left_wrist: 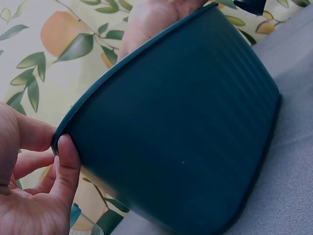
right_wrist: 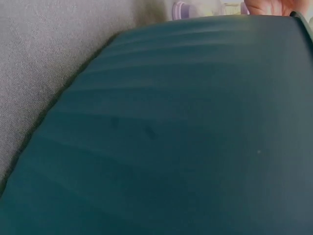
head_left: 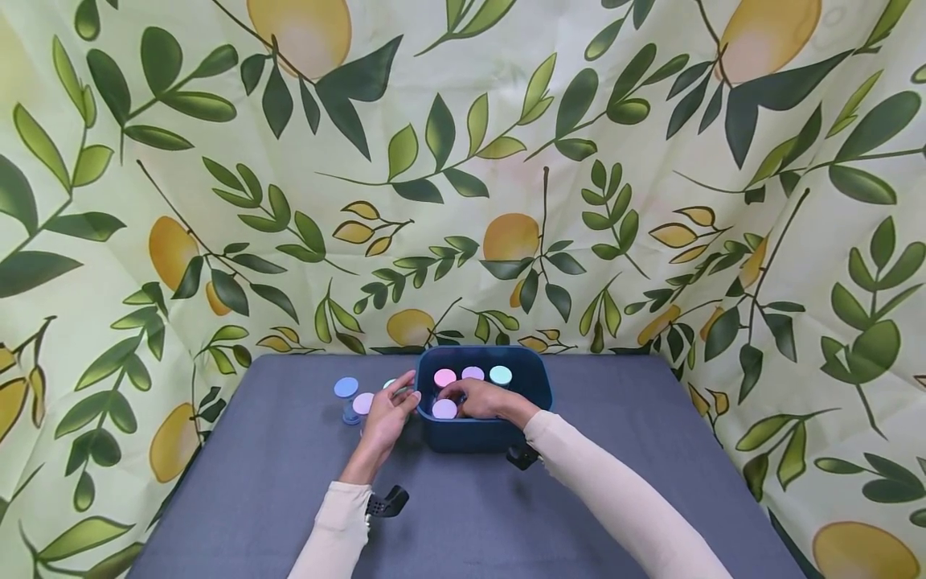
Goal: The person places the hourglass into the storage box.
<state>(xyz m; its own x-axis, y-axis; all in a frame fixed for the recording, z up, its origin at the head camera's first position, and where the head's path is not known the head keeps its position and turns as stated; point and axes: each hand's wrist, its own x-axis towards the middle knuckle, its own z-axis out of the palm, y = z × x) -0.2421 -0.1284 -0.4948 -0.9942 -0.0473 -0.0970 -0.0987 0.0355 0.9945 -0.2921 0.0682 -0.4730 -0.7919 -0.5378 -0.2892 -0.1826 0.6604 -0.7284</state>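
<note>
My left hand [head_left: 387, 418] is at the left corner of a dark teal plastic bin [head_left: 470, 438]. In the left wrist view its thumb and index finger [left_wrist: 67, 164] pinch the bin's rim. Over the front wall my right hand [head_left: 486, 399] reaches down into the bin, fingers curled at a lilac-capped sand timer [head_left: 444, 408] in the front left corner. Its fingertips are partly hidden behind that cap. Further back inside stand a pink-capped timer [head_left: 444, 377], another lilac one [head_left: 473, 373] and a mint one [head_left: 501, 375].
Left of the bin, on the grey-covered table [head_left: 275, 482], stand a blue sand timer [head_left: 346, 388] and a lilac one [head_left: 362, 404]. A mint cap [head_left: 389, 383] shows partly behind my left hand. A leaf-and-lemon patterned cloth [head_left: 448, 265] hangs right behind the table's far edge.
</note>
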